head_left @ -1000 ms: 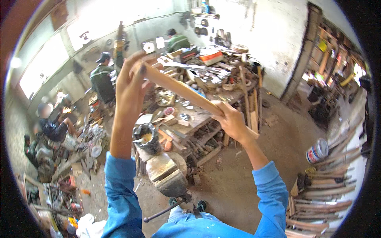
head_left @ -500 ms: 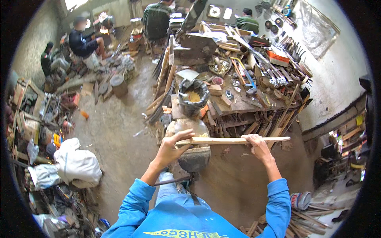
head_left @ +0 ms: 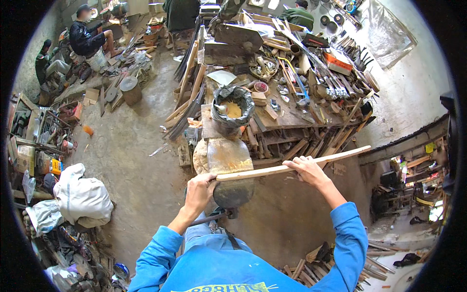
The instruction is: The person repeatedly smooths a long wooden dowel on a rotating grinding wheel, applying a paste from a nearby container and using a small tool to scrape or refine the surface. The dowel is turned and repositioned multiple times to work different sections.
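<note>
Biggest thing first: the room is a cluttered workshop with a scuffed, brownish concrete floor [head_left: 131,160], scrap heaped along the left edge. A pale wall [head_left: 408,92] fills the upper right, with a clear plastic sheet [head_left: 386,36] on it. The big workbench [head_left: 314,127] is a rough wooden slab, pretty much buried under metal bars, wood scraps and tools, with more offcuts stuffed underneath. Around the far side there's a person in dark clothes [head_left: 87,39] sitting upper left, another person lower down [head_left: 47,68], and two in green [head_left: 181,13] [head_left: 297,17] behind the bench.

A fat white sack [head_left: 83,197] slumps on the left. Right in front of the wearer is a bulky vise [head_left: 232,152], its flat top worn and stained yellowish-brown. The long pale wooden strip [head_left: 265,171] crosses over it, tilted up to the right, far end sticking out above the floor — can't tell if it actually touches the vise. Just beyond sits a bucket lined with a black bag [head_left: 234,110], yellowish stuff inside.

As for the hands: the left hand [head_left: 198,194] is curled closed around the strip's left end, while the right hand [head_left: 310,171] grips it past the middle, fingers bent over the top. Smallest bit: a reddish tape roll [head_left: 261,87] on the bench.
</note>
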A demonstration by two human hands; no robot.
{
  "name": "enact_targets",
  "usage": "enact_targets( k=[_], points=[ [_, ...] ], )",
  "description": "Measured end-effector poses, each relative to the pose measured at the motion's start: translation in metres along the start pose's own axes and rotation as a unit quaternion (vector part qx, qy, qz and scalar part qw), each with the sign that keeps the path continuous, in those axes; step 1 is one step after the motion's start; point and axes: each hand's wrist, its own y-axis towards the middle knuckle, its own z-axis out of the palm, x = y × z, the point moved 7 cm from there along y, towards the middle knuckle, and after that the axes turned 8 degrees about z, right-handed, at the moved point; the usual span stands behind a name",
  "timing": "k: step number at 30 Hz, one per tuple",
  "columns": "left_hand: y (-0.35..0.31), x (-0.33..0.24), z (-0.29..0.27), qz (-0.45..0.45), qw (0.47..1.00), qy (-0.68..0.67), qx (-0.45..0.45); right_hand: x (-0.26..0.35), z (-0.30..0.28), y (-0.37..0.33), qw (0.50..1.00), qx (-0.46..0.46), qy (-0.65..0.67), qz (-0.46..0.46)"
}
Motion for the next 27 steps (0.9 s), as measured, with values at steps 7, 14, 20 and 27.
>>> enact_targets(
  k=[7,14,20,27],
  points=[
    [-0.025,0.042,-0.006,-0.113,0.963,-0.217,0.111,-0.009,0.019,0.004,0.999,0.037,-0.001,0.008],
    [-0.152,0.088,-0.033,-0.369,0.693,-0.355,0.508,-0.029,0.036,-0.002,0.999,0.031,0.030,0.013],
    [-0.133,-0.004,0.005,-0.131,0.834,-0.456,0.282,-0.030,0.046,0.000,0.998,0.046,0.047,0.003],
    [-0.055,-0.131,0.170,0.263,0.876,-0.188,0.358,-0.039,0.052,0.004,0.994,0.098,0.043,-0.013]
  ],
)
